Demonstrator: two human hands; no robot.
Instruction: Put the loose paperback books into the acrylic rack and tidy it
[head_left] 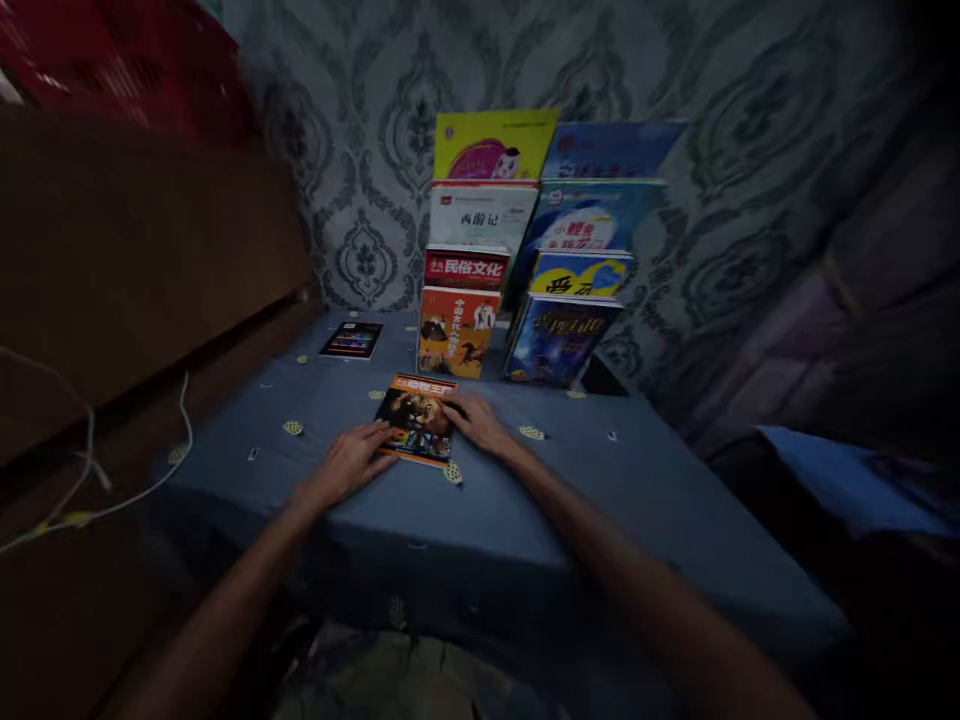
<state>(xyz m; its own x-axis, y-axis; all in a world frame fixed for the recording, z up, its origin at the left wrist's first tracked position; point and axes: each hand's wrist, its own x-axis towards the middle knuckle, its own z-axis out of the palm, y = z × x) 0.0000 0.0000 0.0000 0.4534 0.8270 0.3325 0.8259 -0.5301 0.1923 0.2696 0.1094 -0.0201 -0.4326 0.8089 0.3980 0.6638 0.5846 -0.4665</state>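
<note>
Head view: left hand [354,464] and right hand [478,421] rest, fingers extended, on lion-covered book [417,412] below tiered books [459,335].

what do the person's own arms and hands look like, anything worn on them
Both the left hand and the right hand are bare, with no gloves. The left forearm and right forearm look slim, and no sleeves show on them. No watch or bracelet can be made out; the dim light hides any small markings.
</note>
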